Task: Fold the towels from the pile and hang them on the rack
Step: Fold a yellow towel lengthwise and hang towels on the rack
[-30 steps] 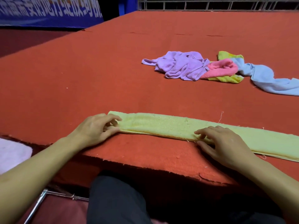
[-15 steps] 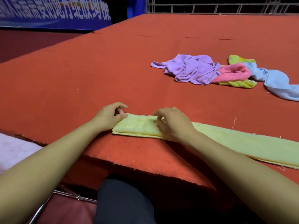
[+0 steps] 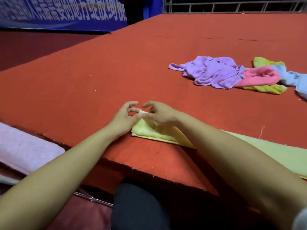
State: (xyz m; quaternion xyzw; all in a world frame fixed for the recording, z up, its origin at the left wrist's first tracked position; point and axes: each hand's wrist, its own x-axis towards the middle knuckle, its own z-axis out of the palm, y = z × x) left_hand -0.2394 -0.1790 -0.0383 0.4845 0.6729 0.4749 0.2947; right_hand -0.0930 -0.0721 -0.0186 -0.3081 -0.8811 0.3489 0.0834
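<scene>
Pale yellow towel (image 3: 265,151) lies folded into a long narrow strip along the near edge of the red-covered table (image 3: 116,72), running from mid-frame off to the right. Surface looks nubbly; layered edges show at its left end, where a corner is lifted off the strip.

Left hand (image 3: 123,117) sits at the strip's left end, fingers curled, thumb and fingertips pinching the lifted corner. Right hand (image 3: 160,113) is just beside it, fingers bent over the same end; it seems to pinch the cloth too, though the contact is partly hidden by the fingers.

Versus half a second ago: right hand has slid further left along the strip and now meets the left hand; the end, then flat, is now raised.

Pile of towels well apart at far right: purple towel (image 3: 214,73), pink towel (image 3: 260,77), yellow-green towel (image 3: 265,88), light blue towel (image 3: 294,78), all crumpled and touching. A pinkish folded towel (image 3: 25,148) lies low at left, below the table edge.
</scene>
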